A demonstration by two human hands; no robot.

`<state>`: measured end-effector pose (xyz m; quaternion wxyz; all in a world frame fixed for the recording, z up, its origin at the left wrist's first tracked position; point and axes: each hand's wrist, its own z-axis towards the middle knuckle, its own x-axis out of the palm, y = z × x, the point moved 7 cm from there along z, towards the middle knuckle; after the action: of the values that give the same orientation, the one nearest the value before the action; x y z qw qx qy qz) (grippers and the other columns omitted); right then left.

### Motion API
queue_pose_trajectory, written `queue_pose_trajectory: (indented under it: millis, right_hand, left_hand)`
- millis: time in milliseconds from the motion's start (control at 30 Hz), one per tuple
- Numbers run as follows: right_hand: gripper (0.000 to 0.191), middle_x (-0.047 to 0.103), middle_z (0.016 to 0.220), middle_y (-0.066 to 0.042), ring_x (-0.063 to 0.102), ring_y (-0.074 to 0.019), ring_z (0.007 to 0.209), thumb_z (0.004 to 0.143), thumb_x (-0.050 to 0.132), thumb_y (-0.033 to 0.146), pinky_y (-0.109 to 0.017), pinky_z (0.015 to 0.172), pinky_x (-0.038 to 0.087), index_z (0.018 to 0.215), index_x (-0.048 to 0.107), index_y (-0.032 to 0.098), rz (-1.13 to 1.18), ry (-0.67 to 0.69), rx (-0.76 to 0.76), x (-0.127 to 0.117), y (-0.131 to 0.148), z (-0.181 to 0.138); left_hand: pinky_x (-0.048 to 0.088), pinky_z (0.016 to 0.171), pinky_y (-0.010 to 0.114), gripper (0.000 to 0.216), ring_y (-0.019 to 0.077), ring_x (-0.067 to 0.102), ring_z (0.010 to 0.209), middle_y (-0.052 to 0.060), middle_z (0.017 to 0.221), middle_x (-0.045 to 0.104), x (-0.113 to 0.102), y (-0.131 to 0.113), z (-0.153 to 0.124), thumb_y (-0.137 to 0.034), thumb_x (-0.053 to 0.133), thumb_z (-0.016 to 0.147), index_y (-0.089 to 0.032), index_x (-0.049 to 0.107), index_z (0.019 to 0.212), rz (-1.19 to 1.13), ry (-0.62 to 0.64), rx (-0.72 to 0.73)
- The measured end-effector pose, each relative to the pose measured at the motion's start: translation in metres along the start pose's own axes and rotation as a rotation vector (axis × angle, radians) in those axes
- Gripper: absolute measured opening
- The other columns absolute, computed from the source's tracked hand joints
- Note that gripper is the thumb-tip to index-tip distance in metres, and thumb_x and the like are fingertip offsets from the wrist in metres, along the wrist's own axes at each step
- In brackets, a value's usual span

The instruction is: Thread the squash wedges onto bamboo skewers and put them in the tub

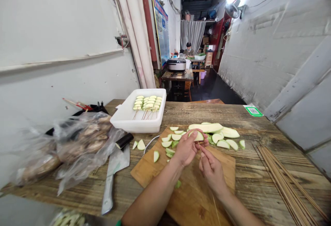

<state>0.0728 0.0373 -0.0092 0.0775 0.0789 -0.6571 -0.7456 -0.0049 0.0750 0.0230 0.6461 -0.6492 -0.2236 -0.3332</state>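
Note:
My left hand [188,146] is closed on a pale green half-round vegetable slice [198,136], held above the wooden cutting board [191,198]. Pinched in my right hand [211,165] is a thin wooden skewer [215,207]; its upper end meets the lower edge of the slice. How deep the tip goes is hidden by the fingers. Around my hands on the board lie several cut slices [177,137]. Just beyond them are long peeled halves [207,127] of the same vegetable, with more slices [222,144] to their right.
A white plastic tub [137,126] holds several skewered slice stacks [147,102]. Left are a cleaver [110,181], a dark vegetable piece [124,140] and plastic bags of mushrooms [90,139]. Loose skewers [284,184] lie right. Another person [188,50] sits far back.

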Motion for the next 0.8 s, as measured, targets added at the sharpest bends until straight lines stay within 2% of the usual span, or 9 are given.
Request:
queue_pose_trajectory:
  millis: [633,800]
  right_hand:
    - [0.046,0.032,0.048,0.007,0.030,-0.0085,0.040,0.084,0.039,0.041,-0.020,0.039,0.026,0.114,0.050,0.007,-0.063,-0.057,-0.025,-0.004,0.003,0.000]
    - [0.039,0.035,0.050,0.005,0.033,-0.0094,0.043,0.083,0.042,0.040,-0.021,0.042,0.029,0.102,0.055,0.009,-0.137,-0.110,-0.057,-0.010,0.008,0.002]
  left_hand:
    - [0.048,0.068,0.028,0.021,0.0154,0.062,0.072,0.007,0.081,0.063,0.003,0.003,-0.002,-0.030,0.052,0.079,-0.013,0.054,0.090,0.007,-0.001,-0.012]
    - [0.047,0.066,0.026,0.020,0.0159,0.062,0.073,0.009,0.083,0.064,0.008,0.013,-0.005,-0.029,0.053,0.079,-0.012,0.055,0.089,0.011,0.019,-0.065]
